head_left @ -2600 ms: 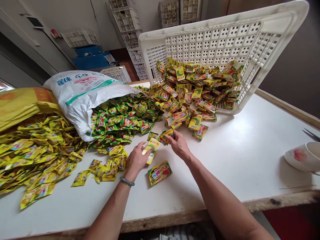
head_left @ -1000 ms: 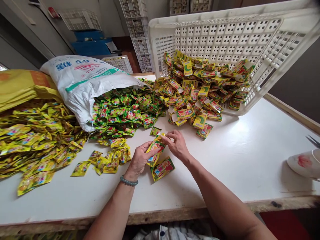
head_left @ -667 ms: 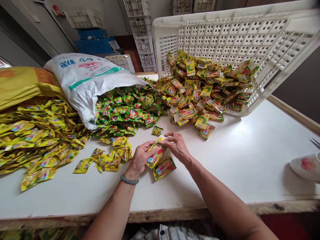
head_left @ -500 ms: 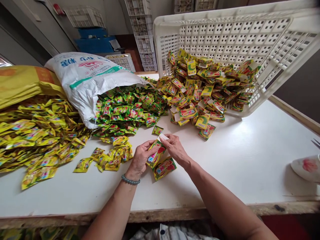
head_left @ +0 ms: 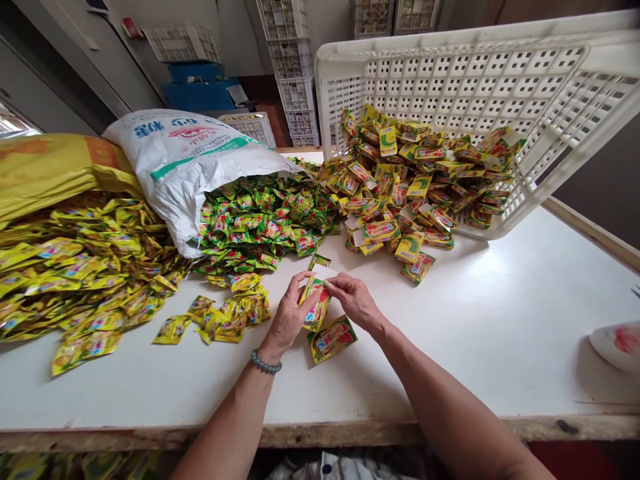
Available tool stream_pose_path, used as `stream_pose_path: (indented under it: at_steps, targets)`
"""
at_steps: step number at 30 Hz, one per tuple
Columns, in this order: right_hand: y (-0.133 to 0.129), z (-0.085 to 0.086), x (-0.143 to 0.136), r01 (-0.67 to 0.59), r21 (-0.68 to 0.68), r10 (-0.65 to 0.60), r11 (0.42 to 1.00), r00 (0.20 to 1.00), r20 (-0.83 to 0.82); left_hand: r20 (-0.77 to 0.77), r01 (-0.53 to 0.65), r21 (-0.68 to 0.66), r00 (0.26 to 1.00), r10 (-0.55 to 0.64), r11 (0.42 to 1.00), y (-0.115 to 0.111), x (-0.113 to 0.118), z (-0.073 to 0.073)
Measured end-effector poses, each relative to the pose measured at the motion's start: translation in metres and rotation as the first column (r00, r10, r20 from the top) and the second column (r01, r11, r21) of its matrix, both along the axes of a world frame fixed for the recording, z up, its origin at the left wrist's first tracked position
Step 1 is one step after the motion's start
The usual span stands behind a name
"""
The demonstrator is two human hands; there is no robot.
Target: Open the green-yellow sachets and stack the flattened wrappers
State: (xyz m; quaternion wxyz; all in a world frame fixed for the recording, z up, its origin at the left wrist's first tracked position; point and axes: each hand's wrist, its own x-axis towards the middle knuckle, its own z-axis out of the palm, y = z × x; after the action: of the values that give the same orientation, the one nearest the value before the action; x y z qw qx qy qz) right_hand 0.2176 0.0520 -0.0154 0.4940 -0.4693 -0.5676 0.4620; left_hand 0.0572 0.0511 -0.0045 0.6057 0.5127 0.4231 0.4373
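Observation:
Between my hands is a small yellow-and-green printed carton [head_left: 315, 313], its white end flap [head_left: 324, 271] standing up at the top. My left hand [head_left: 289, 313], with a bead bracelet at the wrist, is closed round the carton's left side. At the top right corner, the thumb and fingers of my right hand [head_left: 359, 305] pinch near the flap; whether a sachet is also between them I cannot tell. Another carton [head_left: 334, 340] lies on the table just under my hands. One green sachet [head_left: 319, 261] lies just beyond the flap.
A white sack [head_left: 175, 160] spills green sachets [head_left: 270, 220]. Yellow sachets [head_left: 100, 267] are heaped at the left by a yellow bag [head_left: 55, 163]. A tipped white basket [head_left: 470, 80] holds many small cartons [head_left: 420, 187]. A white flowered object [head_left: 617, 347] lies at right.
My right fingers have shifted from the flap down to the carton's upper right corner. The flap now shows more fully. The whole view has moved slightly.

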Motion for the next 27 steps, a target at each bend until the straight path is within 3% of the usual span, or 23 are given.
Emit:
stream_pose_path:
  at_steps: [2,6,8,12,14,17,23,27]
  targets:
    - [-0.001,0.002,0.003,-0.004,0.006,0.004,1.0,1.0,0.02,-0.001,0.028,-0.021,1.0,-0.028,0.999,0.001,-0.001,-0.001]
    - [-0.001,0.004,0.006,-0.053,-0.069,0.044,0.996,0.991,-0.13,0.095,0.028,-0.125,0.995,-0.016,0.992,0.0,0.002,0.006]
    - [-0.002,0.007,0.005,-0.086,-0.071,0.075,0.994,0.988,-0.137,0.121,-0.029,-0.151,0.991,0.048,0.988,-0.001,0.004,0.009]
    - [-0.007,0.016,0.001,0.015,-0.014,-0.014,1.0,1.0,0.009,0.142,-0.151,-0.154,0.975,0.173,0.976,-0.001,0.004,0.013]
    - [-0.009,0.018,0.0,0.005,-0.063,-0.009,0.998,0.998,-0.066,0.147,-0.166,-0.138,0.971,0.186,0.976,-0.001,0.004,0.013]
    - [-0.008,0.016,-0.001,-0.056,-0.14,0.027,0.988,0.979,-0.204,0.106,-0.192,-0.096,0.974,0.201,0.977,-0.001,0.003,0.012]
    - [-0.002,0.009,0.003,-0.049,-0.262,-0.032,0.964,0.954,-0.299,0.022,-0.205,-0.106,0.978,0.209,0.973,-0.001,0.004,0.012]
    - [-0.002,0.013,0.01,-0.103,-0.297,0.022,0.949,0.964,-0.265,0.022,-0.202,-0.113,0.978,0.206,0.973,-0.001,0.003,0.014]
